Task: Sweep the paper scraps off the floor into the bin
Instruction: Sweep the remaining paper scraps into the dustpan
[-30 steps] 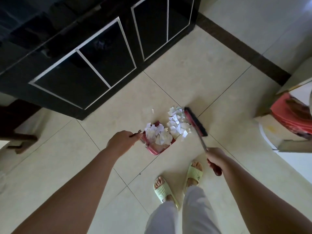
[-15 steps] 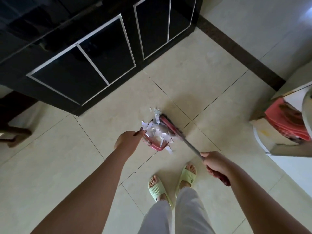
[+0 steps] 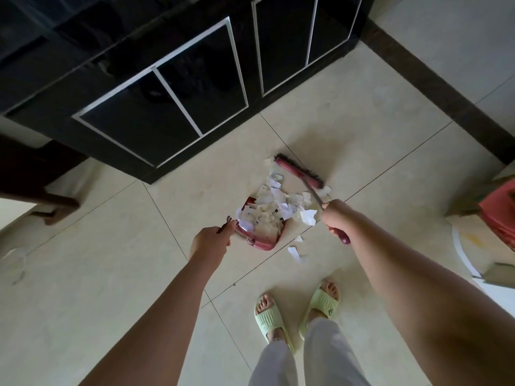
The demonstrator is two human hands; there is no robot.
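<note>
Scraps (image 3: pixel 274 206): white, torn, crumpled, heaped in red dustpan (image 3: pixel 263 242) between hands; few loose on floor (image 3: pixel 362 129) below right hand (image 3: pixel 335 215). Left hand (image 3: pixel 210 240) grips dustpan handle; right grips broom (image 3: pixel 299 171) handle. Versus earlier: broom head pulled back beyond pile, more scraps spilled beside pan.

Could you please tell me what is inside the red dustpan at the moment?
The red dustpan holds a heap of white paper scraps that spills past its open front edge toward the broom head. The heap covers the pan's floor, so anything beneath it cannot be seen.
</note>
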